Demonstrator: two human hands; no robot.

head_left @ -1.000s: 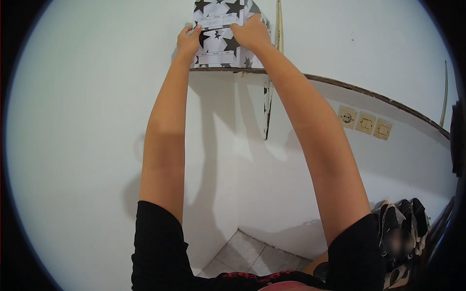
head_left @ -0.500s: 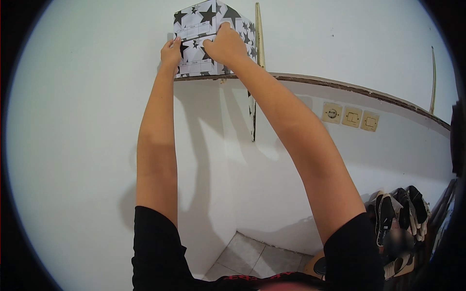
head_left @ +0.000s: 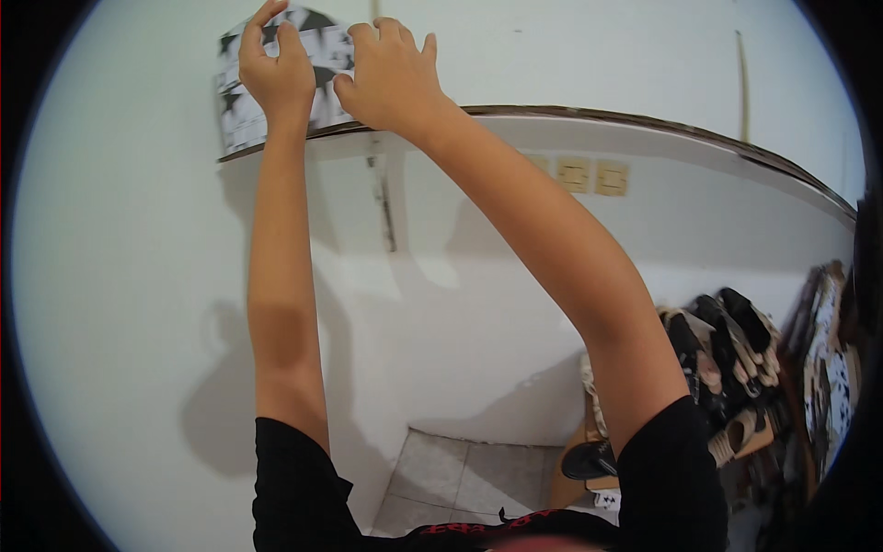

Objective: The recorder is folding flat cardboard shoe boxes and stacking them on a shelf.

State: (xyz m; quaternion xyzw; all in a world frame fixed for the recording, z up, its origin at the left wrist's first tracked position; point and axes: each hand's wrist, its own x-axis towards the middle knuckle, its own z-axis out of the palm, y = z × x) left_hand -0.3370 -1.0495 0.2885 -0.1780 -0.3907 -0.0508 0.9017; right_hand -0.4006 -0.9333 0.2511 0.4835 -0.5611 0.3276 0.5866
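The boxes rest on the shelf at its far left end, beside the left wall. The shelf supports their weight from below, so neither hand needs to grip them. Your left hand is spread before the boxes; your right hand is wide at their right side. Contact cannot be confirmed.

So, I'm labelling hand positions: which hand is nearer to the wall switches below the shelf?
Right. The right hand is up and to the left of the wall switches; the left hand is farther left, in front of the star-patterned boxes.
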